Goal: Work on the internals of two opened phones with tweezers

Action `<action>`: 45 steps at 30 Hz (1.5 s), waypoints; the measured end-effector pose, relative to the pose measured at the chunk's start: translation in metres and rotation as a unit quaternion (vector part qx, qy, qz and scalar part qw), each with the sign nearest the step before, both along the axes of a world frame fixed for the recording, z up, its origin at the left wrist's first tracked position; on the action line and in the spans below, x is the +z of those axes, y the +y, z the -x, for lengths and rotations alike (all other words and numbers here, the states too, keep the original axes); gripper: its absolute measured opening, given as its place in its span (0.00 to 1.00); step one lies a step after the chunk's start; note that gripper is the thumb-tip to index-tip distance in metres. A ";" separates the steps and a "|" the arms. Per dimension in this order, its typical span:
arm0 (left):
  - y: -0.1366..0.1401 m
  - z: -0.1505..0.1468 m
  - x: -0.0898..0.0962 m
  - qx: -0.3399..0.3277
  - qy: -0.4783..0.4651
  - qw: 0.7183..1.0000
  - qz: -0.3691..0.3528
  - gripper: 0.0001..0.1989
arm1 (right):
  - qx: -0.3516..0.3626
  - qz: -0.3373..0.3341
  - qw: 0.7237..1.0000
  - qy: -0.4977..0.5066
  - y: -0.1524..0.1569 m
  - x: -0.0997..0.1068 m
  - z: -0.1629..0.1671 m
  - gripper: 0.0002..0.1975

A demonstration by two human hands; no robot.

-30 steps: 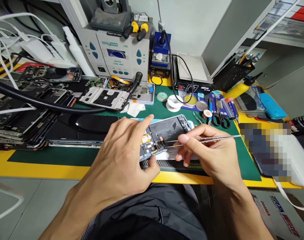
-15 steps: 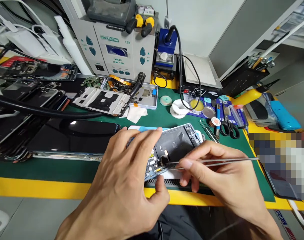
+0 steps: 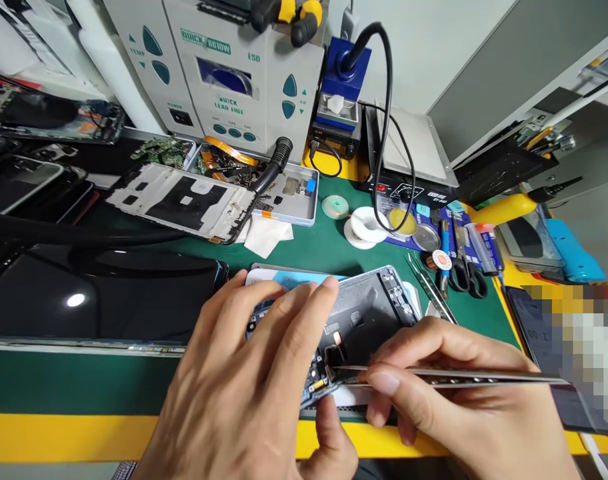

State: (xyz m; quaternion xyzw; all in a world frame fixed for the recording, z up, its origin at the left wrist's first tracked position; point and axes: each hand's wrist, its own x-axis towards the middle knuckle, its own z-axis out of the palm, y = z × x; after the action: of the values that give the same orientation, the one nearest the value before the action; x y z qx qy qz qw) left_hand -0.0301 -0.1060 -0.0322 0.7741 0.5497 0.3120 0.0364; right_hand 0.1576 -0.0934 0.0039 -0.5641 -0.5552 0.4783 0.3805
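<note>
– Arched left hand over the left part of an opened phone, fingers spread across it, thumb bent against the near edge, gripping it across the width. Pinched tweezers between thumb and fingers of right hand.

– Caught anything in the tips?

– Could not tell. Saw slim metal arms slightly apart, with points just inside the near edge, beside a small dark strip, perhaps a ribbon.

– Found the phone lying which way?

– Straight ahead, between both hands, with its long axis slanting from near left to far right. Had left hand nearer, covering much of that end; had right hand off the near right side, reaching in by tweezers, nearly level in view. Judged that slanting approach over the near edge the relation to mind.

– Made out what underneath?

– Noted a blue-and-white thing, mostly hidden, above a green mat.

– And farther out?

– Spotted spare tweezers and scissors beyond right hand, a white spool past the phone, a glossy dark phone just beside left hand. Behind these, saw a stripped frame and a grey bench unit.
</note>
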 end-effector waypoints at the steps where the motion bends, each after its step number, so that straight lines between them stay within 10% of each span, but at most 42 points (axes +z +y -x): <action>1: 0.001 0.001 0.000 0.000 0.001 1.000 -0.003 0.40 | -0.001 0.008 1.000 0.002 0.000 0.000 0.000 0.08; 45: 0.009 0.006 0.000 -0.045 0.032 0.998 -0.042 0.41 | -0.018 0.021 0.999 -0.026 -0.007 -0.002 0.000 0.09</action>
State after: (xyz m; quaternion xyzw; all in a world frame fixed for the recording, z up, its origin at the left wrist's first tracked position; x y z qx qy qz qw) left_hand -0.0365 -0.0974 -0.0326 0.8085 0.5018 0.3075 0.0004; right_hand 0.1577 -0.1001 0.0022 -0.5940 -0.5442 0.4684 0.3627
